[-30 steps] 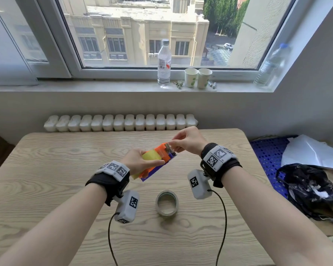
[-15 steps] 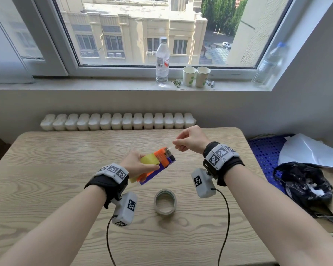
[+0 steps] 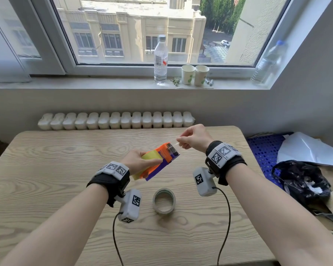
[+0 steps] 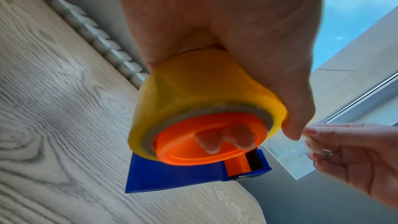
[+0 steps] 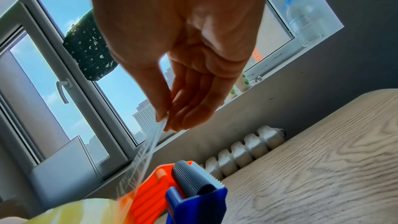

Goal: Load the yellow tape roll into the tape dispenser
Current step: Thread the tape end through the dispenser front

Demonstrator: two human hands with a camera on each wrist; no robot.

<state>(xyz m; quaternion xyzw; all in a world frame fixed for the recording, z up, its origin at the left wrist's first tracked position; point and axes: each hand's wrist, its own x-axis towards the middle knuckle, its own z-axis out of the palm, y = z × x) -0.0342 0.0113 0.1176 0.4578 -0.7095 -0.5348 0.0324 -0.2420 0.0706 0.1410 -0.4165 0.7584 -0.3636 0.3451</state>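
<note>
One yellow tape roll (image 4: 193,88), glossy and cylindrical, sits on the orange hub of one orange-and-blue plastic tape dispenser (image 3: 162,160), held above mid-counter (image 3: 46,169). Left hand (image 3: 137,160) fingers wrapped round roll and hub. Right hand (image 3: 194,138) fingers pinch one clear tape strip (image 5: 146,156) drawn taut past the serrated blade. One spare grey tape ring (image 3: 164,201) lies flat nearer the counter's front edge, apart from both hands.

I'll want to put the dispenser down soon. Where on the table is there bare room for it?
The table is bare wood on its left part, and along the far edge by the radiator. The near middle is crowded: the spare tape roll lies there, between both forearms and their cables. The left hand holds the tape dispenser above the centre.
</note>
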